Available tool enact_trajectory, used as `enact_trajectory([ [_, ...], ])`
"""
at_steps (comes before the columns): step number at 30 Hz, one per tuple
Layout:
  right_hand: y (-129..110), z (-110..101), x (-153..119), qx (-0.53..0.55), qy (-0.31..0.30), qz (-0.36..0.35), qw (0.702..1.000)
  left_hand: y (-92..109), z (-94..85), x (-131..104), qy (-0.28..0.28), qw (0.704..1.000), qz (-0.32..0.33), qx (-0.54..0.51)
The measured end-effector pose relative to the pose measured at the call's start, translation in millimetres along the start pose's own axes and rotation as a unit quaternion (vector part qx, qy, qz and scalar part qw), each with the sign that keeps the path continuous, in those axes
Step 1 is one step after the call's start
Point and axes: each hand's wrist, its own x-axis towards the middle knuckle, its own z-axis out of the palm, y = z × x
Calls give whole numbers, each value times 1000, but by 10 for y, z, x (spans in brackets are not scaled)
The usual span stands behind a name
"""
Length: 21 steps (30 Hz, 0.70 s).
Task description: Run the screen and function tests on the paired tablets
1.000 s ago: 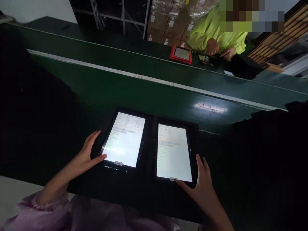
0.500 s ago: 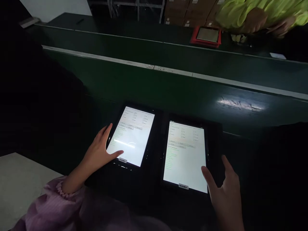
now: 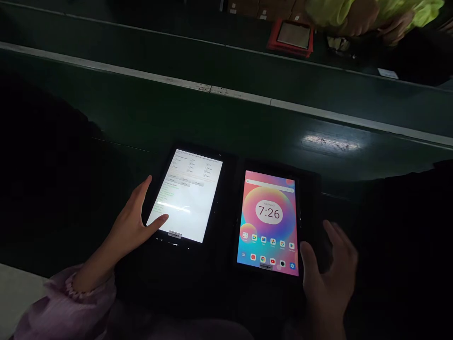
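Note:
Two lit tablets lie side by side on the dark green table. The left tablet (image 3: 187,198) shows a white page with tick boxes, grey buttons and lines of green text. My left hand (image 3: 136,219) is at its lower left edge, thumb over the screen corner and fingers spread. On the right tablet (image 3: 269,226) is a colourful home screen with a clock reading 7:26 and rows of icons. Just beyond its right edge, my right hand (image 3: 331,269) has thumb and fingers apart and holds nothing. A small label sits at the bottom of each tablet.
Across the table (image 3: 247,120) runs a pale strip (image 3: 240,97). At the far side are a red tray (image 3: 274,40) with a tablet-like item, a white object (image 3: 388,73), brown boxes (image 3: 276,7), and a person's hands (image 3: 396,30) below yellow-green sleeves.
The right tablet's screen has switched from the white page to the colourful home screen. My right thumb has moved off its edge. The whole view has shifted.

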Motion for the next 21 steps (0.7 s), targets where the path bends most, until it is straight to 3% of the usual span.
enact_trajectory([
  [1, 5, 11, -46, -1, 10, -104, 995, -10, 1, -1, -4, 1000, 6, 7],
  [3, -12, 43, -132, -9, -17, -295, 955, -27, 0, -3, -13, 999, 19, 23],
  [5, -61, 78, -197, -17, -70, -389, 918, -40, -10, -7, -28, 999, 31, 29],
  [13, -180, 138, -231, -34, -132, -432, 891, -88, -91, -32, -101, 994, 36, 12],
  [18, -132, 121, -273, -16, -56, -391, 918, -66, -63, -98, -112, 992, 45, 40],
  [21, -136, 109, -283, -20, -38, -378, 925, -15, 10, -111, -84, 993, 38, 70],
])
